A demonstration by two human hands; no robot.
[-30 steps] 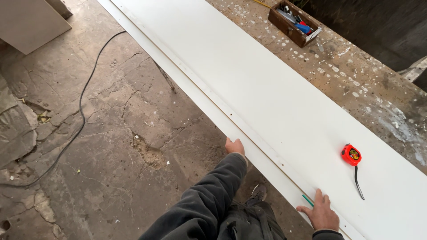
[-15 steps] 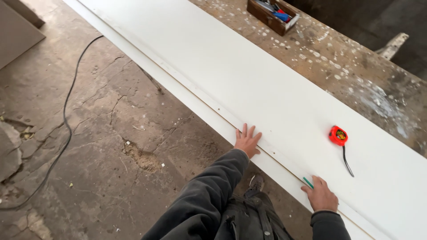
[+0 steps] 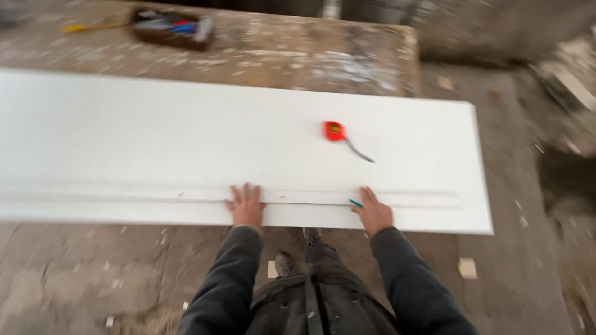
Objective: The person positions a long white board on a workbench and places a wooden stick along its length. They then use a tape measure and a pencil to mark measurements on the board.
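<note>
White board (image 3: 186,136), two hands, one tape measure (image 3: 334,130)

A red tape measure (image 3: 334,131) lies apart on the upper surface, its strap trailing right. At the far side of the paint-spattered desk (image 3: 347,62) sits a brown tool tray (image 3: 172,29), a yellow tool (image 3: 90,27) just left. Small scraps (image 3: 467,268) dot the floor (image 3: 74,279).

A long white board (image 3: 186,142) lies flat on the bench, and one end sticks out past it. A thin white strip (image 3: 298,197) lies along its near edge. A small green pencil (image 3: 355,203) rests on the strip.
</note>
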